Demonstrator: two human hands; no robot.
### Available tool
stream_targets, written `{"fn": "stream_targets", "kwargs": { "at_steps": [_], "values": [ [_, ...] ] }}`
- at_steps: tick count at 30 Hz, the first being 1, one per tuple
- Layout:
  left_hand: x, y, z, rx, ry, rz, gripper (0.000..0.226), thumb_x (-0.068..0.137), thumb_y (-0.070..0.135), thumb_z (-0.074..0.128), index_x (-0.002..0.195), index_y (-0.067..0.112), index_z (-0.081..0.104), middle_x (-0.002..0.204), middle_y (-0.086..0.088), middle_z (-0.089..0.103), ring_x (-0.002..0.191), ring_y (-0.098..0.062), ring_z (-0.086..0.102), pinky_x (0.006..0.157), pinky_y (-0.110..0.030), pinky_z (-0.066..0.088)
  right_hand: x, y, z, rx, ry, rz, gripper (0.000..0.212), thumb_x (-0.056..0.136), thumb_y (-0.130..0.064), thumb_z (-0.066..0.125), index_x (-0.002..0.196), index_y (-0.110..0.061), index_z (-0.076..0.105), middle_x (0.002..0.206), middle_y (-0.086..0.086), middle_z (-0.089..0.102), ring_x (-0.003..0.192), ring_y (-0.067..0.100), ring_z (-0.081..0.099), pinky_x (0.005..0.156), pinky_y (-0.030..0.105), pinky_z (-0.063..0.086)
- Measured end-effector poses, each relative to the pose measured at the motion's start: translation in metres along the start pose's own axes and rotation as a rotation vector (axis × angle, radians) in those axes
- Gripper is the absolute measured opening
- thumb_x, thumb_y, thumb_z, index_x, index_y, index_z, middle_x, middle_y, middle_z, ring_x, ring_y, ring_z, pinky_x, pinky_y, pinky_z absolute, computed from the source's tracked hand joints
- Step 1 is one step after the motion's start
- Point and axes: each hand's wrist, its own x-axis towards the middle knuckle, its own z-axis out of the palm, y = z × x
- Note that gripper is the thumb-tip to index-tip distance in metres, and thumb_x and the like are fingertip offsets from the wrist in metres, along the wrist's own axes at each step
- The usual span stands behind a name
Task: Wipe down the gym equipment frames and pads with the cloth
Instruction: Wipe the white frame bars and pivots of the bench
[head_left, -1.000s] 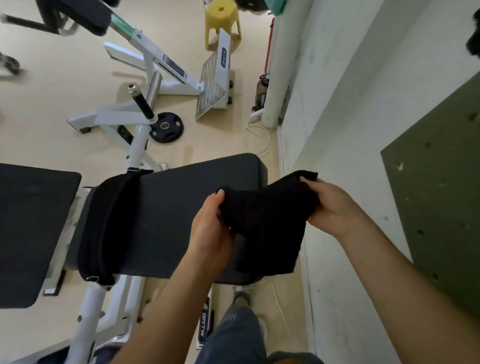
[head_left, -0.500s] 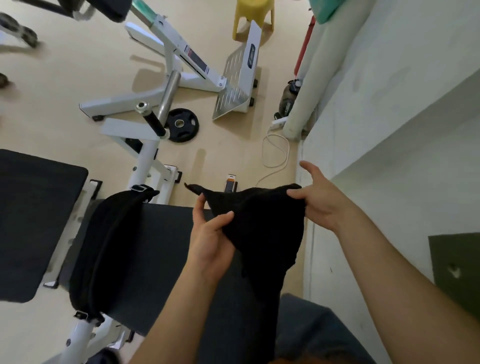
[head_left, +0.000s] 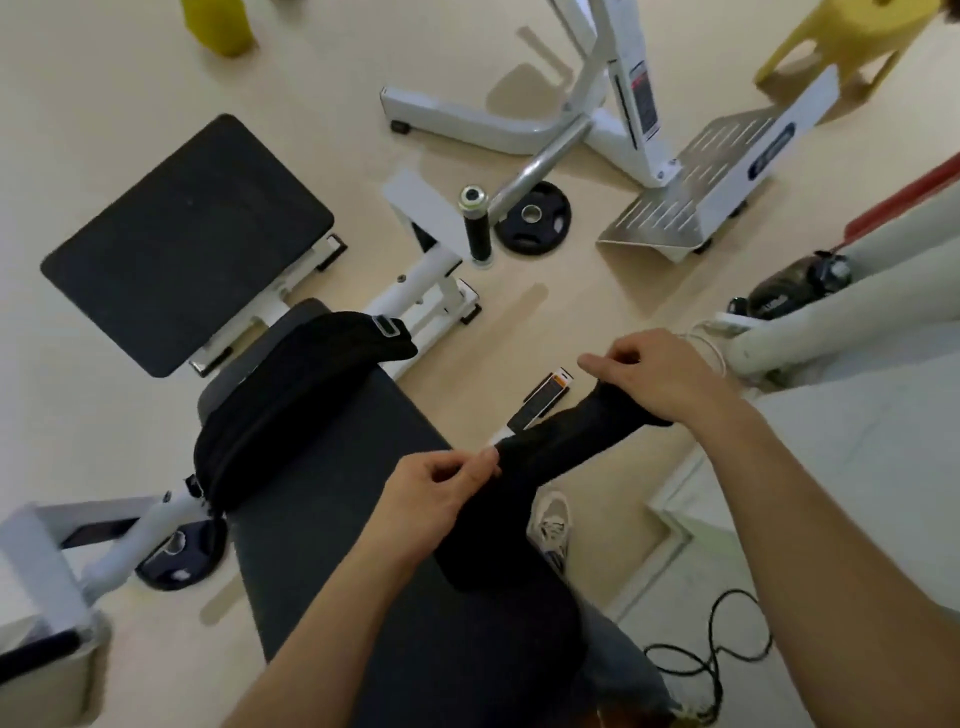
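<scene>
Beige flooring (head_left: 130, 93) fills the head view, with a pale wall (head_left: 857, 467) along the right. Two black pads sit on the white frame (head_left: 431, 280): a squarish seat pad (head_left: 192, 244) and a long pad (head_left: 337, 519) running toward the camera. One black bag (head_left: 296, 395) is draped across the long pad's far end. A weight plate (head_left: 532, 218) lies on the floor near a perforated footplate (head_left: 696, 176), and a second weight plate (head_left: 182, 556) lies under the frame at left. One yellow stool (head_left: 852, 36) stands at top right, and one black cable (head_left: 717, 649) loops at lower right.

One black cloth (head_left: 561, 441) is held over the long pad's right edge, stretched diagonally between both hands. The left hand (head_left: 441, 493) pinches its near end between thumb and fingertips. The right hand (head_left: 654, 374) grips the far end with curled fingers. Slack droops below the left hand; whether it touches the pad cannot be told.
</scene>
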Motion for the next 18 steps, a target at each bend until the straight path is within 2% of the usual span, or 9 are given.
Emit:
{"fn": "stream_targets", "kwargs": {
  "at_steps": [1,3,5,7,10,13,15,16,18],
  "values": [
    [0.001,0.004,-0.004,0.06,-0.047,-0.024,0.021,0.082,0.048,0.068,0.094,0.032,0.075,0.086,0.01,0.072,0.078,-0.004,0.068,0.068,-0.018,0.053,0.008,-0.007,-0.003,-0.015,-0.03,-0.037,0.042,0.082,-0.057,0.062,0.067,-0.018,0.067,0.067,-0.002,0.06,0.068,0.012,0.056,0.056,0.026,0.037],
    [0.002,0.006,-0.016,0.233,-0.151,-0.069,0.043,0.075,0.04,0.078,0.116,0.034,0.065,0.099,0.016,0.066,0.089,0.0,0.063,0.077,-0.016,0.048,0.021,-0.021,-0.008,-0.032,-0.112,-0.104,0.038,0.078,-0.057,0.067,0.069,-0.021,0.071,0.069,-0.004,0.063,0.069,0.009,0.057,0.057,0.025,0.037],
    [0.005,0.002,-0.028,0.399,-0.167,-0.1,0.059,0.076,0.029,0.079,0.13,0.031,0.056,0.108,0.012,0.059,0.094,-0.003,0.059,0.082,-0.019,0.047,0.029,-0.037,-0.011,-0.076,-0.232,-0.168,0.033,0.072,-0.057,0.072,0.073,-0.025,0.074,0.076,-0.006,0.066,0.075,0.009,0.059,0.061,0.022,0.039],
    [0.013,-0.005,-0.038,0.514,-0.027,-0.052,0.045,0.081,0.025,0.071,0.124,0.03,0.061,0.104,0.008,0.059,0.089,-0.007,0.059,0.078,-0.024,0.049,0.032,-0.054,-0.013,-0.159,-0.342,-0.218,0.035,0.068,-0.058,0.075,0.085,-0.028,0.075,0.089,-0.011,0.065,0.084,0.005,0.058,0.066,0.018,0.039],
    [0.023,-0.014,-0.051,0.36,0.246,-0.084,0.018,0.087,0.021,0.061,0.098,0.03,0.071,0.08,0.009,0.066,0.072,-0.007,0.061,0.065,-0.028,0.051,0.032,-0.077,-0.013,-0.274,-0.568,-0.257,0.045,0.068,-0.05,0.079,0.107,-0.028,0.071,0.107,-0.012,0.058,0.09,0.006,0.056,0.07,0.016,0.043],
    [0.033,-0.022,-0.057,0.082,0.379,-0.149,0.015,0.088,0.021,0.059,0.084,0.029,0.071,0.065,0.004,0.065,0.06,-0.013,0.061,0.058,-0.033,0.051,0.047,-0.09,-0.003,-0.471,-0.731,-0.297,0.036,0.074,-0.037,0.08,0.106,-0.025,0.072,0.112,-0.002,0.062,0.092,0.014,0.061,0.079,0.028,0.054],
    [0.038,-0.026,-0.053,0.02,0.419,-0.174,0.016,0.088,0.022,0.059,0.081,0.028,0.072,0.061,0.006,0.061,0.056,-0.012,0.056,0.052,-0.028,0.044,0.065,-0.092,0.005,-0.619,-0.718,-0.4,0.022,0.083,-0.029,0.072,0.103,-0.021,0.073,0.123,0.002,0.06,0.102,0.018,0.058,0.091,0.031,0.048],
    [0.041,-0.027,-0.048,0.029,0.44,-0.185,0.016,0.088,0.022,0.059,0.083,0.029,0.073,0.067,0.008,0.062,0.063,-0.011,0.058,0.055,-0.028,0.045,0.077,-0.092,0.008,-0.676,-0.692,-0.453,0.02,0.087,-0.027,0.068,0.105,-0.019,0.074,0.132,0.001,0.055,0.112,0.019,0.054,0.097,0.03,0.042],
    [0.045,-0.027,-0.034,0.052,0.531,-0.173,0.017,0.089,0.019,0.062,0.098,0.026,0.074,0.104,0.016,0.056,0.105,-0.011,0.052,0.087,-0.029,0.045,0.102,-0.089,0.01,-0.744,-0.668,-0.574,0.023,0.089,-0.028,0.065,0.108,-0.018,0.073,0.144,-0.001,0.045,0.13,0.022,0.038,0.106,0.032,0.029]
  ]
}}
